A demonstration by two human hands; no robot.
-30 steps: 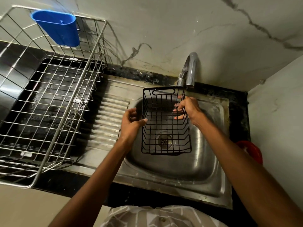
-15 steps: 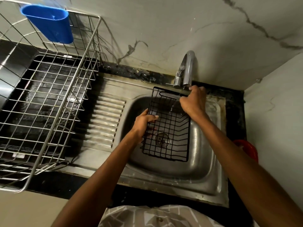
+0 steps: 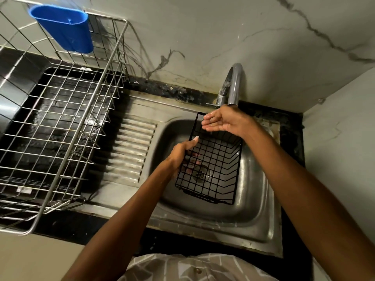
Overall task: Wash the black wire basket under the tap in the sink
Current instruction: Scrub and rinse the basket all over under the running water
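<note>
Your right hand (image 3: 224, 123) has let go of the far rim since half a second ago and now hovers flat and open, palm up and wet, just under the spout of the tap (image 3: 233, 86) and over the far end of the black wire basket (image 3: 213, 169). Your left hand (image 3: 180, 154) has slid along the left side wall and clamps it, thumb on the outside near the top wire, fingers showing through the grid on the inside. You hold the basket tilted inside the sink (image 3: 253, 199), its open side turned toward you and its far end raised toward the tap, with the near end low over the bowl. Through the mesh you see the drain (image 3: 200, 175) directly behind it. Whether the near end touches the bowl, I cannot tell. To your left, beside the ribbed drainboard (image 3: 132, 151), the steel dish rack (image 3: 60, 128) sits on the counter with a blue cutlery holder (image 3: 63, 29) hooked on its far rail.
</note>
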